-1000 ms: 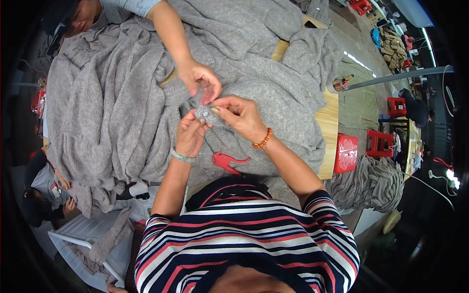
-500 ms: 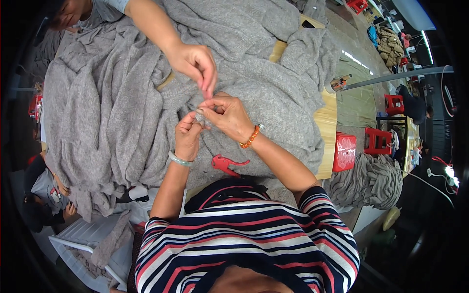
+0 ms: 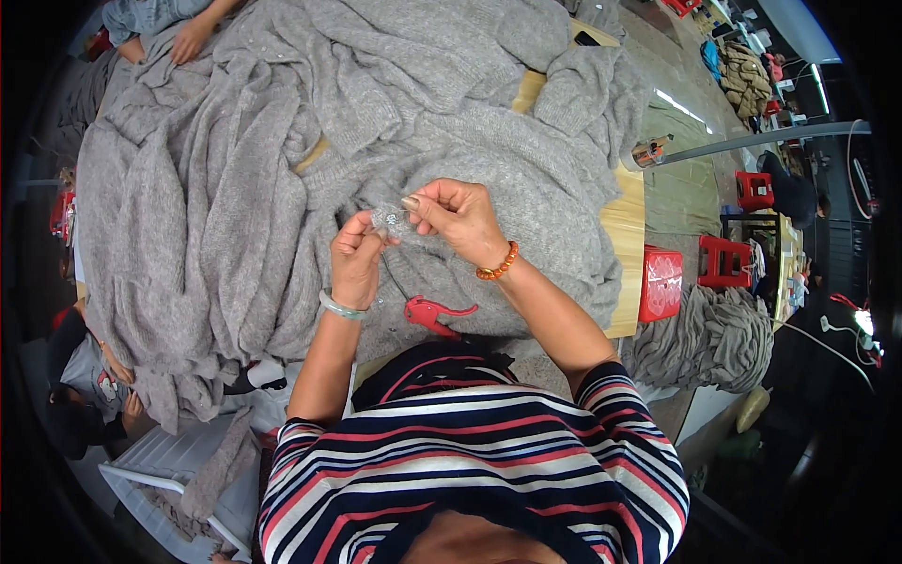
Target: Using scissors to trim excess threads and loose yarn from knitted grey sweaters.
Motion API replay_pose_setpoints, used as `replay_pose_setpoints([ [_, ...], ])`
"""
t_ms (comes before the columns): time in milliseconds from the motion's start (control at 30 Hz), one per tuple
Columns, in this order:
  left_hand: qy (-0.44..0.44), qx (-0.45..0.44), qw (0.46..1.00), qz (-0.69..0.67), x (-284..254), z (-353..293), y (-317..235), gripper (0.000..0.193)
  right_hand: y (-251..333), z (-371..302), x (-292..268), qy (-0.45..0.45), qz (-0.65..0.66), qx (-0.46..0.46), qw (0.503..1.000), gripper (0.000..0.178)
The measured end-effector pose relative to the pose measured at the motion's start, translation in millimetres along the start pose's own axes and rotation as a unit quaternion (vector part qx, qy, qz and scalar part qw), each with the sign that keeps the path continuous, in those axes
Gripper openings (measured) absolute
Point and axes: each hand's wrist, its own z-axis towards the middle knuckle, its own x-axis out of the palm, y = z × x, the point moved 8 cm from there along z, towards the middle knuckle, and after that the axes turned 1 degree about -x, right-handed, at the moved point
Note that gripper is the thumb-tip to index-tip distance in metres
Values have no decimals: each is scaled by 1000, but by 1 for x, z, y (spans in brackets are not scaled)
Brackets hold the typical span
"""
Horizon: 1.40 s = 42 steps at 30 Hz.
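Between my two hands, above the heap of grey knitted garments (image 3: 526,193), is a small clear plastic bag (image 3: 391,222) with dark marks on it. My left hand (image 3: 354,261) pinches its left side between thumb and fingers. At its upper right, the thumb and forefinger of my right hand (image 3: 462,222) are pressed together on the bag's edge. What lies inside the bag is too small to make out. A red air gun (image 3: 434,313) rests on the knitwear just below my hands, close to my body.
Another person's hand (image 3: 194,39) lies on the knitwear at the far left. A wooden table edge (image 3: 628,235) shows at right, beside red stools (image 3: 661,284) and a grey fabric pile (image 3: 709,340). A white chair (image 3: 155,461) holding knitwear stands at lower left.
The other person's hand has left my fingertips and drawn back to the far left. My right hand has moved slightly right, and the clear plastic bag now shows stretched between my hands.
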Motion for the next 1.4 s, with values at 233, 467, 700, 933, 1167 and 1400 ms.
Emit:
replay_pose_setpoints([
  [233, -36, 84, 984, 153, 6, -6, -19, 30, -5, 4, 4, 9, -30, 13, 999, 17],
  [467, 13, 163, 906, 391, 27, -1, -34, 43, -23, 10, 6, 33, 18, 32, 999, 17],
  [700, -7, 115, 901, 419, -11, -8, -20, 44, -32, 9, -15, 5, -18, 62, 998, 16],
  [933, -92, 32, 929, 358, -60, -23, 17, 41, -32, -2, -37, -31, -25, 70, 997, 13],
  [1167, -100, 145, 840, 514, -32, -3, 4, 38, -36, -6, -40, -37, -18, 67, 997, 14],
  [1400, -84, 149, 811, 560, -39, 16, 23, 23, -35, -6, -37, -31, -26, 54, 998, 15],
])
